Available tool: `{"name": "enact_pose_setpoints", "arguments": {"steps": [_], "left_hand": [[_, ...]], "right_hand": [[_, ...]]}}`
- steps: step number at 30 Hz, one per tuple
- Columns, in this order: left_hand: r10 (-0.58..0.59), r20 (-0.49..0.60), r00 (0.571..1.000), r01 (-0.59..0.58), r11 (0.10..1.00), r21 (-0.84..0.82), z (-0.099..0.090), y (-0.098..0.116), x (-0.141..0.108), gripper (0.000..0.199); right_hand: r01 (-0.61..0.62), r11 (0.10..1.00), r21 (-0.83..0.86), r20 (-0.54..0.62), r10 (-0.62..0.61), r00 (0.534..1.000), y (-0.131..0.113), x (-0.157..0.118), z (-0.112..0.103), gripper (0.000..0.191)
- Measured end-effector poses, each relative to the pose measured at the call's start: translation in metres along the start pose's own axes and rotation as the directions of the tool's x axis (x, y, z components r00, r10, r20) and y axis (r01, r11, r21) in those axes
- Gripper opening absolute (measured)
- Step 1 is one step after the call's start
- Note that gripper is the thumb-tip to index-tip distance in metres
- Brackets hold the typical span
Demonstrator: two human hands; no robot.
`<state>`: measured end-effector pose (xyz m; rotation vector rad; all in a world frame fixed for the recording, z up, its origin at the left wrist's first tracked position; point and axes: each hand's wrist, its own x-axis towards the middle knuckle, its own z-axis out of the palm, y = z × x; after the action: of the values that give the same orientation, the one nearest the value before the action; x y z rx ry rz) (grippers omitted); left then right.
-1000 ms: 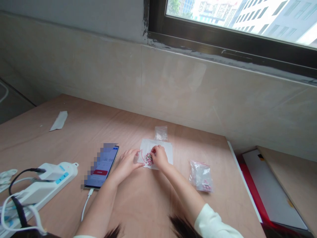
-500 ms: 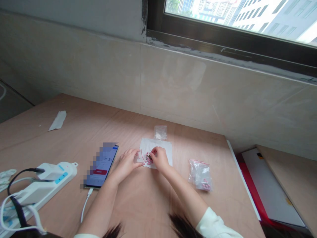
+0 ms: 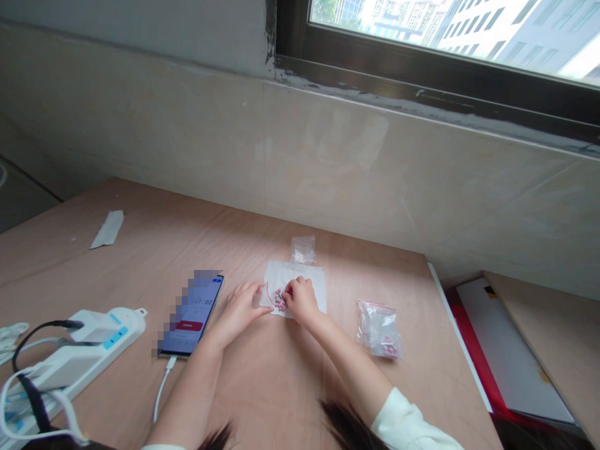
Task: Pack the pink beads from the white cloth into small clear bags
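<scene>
A small white sheet point(image 3: 313, 273) lies on the wooden table, with a pile of pink beads point(image 3: 280, 305) on it. Among the beads are a few small metallic pieces, too small to name. A thin red cord point(image 3: 269, 294) curves beside the pile. My left hand point(image 3: 244, 306) rests at the sheet's left edge, thumb and forefinger spread around the cord's two ends; whether they touch it I cannot tell. Over the right side of the pile, my right hand point(image 3: 301, 299) has its fingers pinched together, and its fingertips hide whatever is between them.
An empty-looking clear bag point(image 3: 304, 249) lies behind the sheet. Clear zip bags point(image 3: 379, 331) with pink beads lie to the right. On the left are a phone point(image 3: 194, 319) on a cable, a power strip point(image 3: 100, 344) with plugs, and a paper scrap point(image 3: 107, 229).
My right fingertips have shifted slightly over the bead pile, and more of the beads show. The left hand stays in place. The phone's timer has gone from 59 to 1:00.
</scene>
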<state>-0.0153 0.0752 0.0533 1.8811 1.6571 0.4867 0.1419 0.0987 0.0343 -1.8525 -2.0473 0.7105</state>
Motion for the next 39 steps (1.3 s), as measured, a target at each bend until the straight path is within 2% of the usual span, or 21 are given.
{"name": "enact_pose_setpoints", "arguments": {"steps": [7,12,21,24,27,30,32,36,39], "left_hand": [[-0.026,0.009,1.0,0.026,0.999,0.023,0.003,0.005,0.002,0.044],[-0.029,0.013,1.0,0.028,0.999,0.037,0.003,0.006,0.002,0.045],[-0.079,0.028,0.996,0.077,0.995,0.069,0.0,0.012,-0.001,0.043],[-0.064,0.012,0.998,0.063,0.996,0.065,0.001,0.01,-0.001,0.043],[-0.039,0.005,0.999,0.039,0.998,0.057,0.003,0.007,-0.001,0.044],[-0.051,0.012,0.999,0.05,0.996,0.071,0.003,0.007,0.001,0.041],[-0.065,0.013,0.998,0.064,0.995,0.081,0.003,0.008,0.003,0.04],[-0.037,0.014,0.999,0.036,0.997,0.065,0.002,0.007,0.005,0.044],[-0.028,0.012,1.0,0.027,0.997,0.066,0.001,0.006,0.005,0.045]], "right_hand": [[0.006,0.995,0.095,-0.039,-0.002,0.999,-0.01,-0.004,-0.009,0.009],[-0.038,0.999,-0.004,0.031,0.038,0.999,-0.006,-0.007,-0.005,0.009],[0.081,0.982,-0.173,0.079,-0.068,0.995,-0.007,-0.001,-0.001,0.014],[0.054,0.977,-0.206,0.085,-0.037,0.996,-0.009,0.0,-0.002,0.015],[-0.003,0.996,-0.092,0.036,0.006,0.999,-0.014,-0.002,-0.008,0.016],[0.092,0.99,0.103,-0.001,-0.092,0.996,-0.019,-0.007,-0.012,0.014],[0.121,0.98,0.159,-0.013,-0.121,0.993,-0.02,-0.01,-0.013,0.013],[-0.045,0.999,0.027,0.012,0.044,0.999,-0.01,-0.012,-0.012,0.015],[-0.076,0.996,-0.046,0.048,0.078,0.996,0.0,-0.01,-0.009,0.011]]}}
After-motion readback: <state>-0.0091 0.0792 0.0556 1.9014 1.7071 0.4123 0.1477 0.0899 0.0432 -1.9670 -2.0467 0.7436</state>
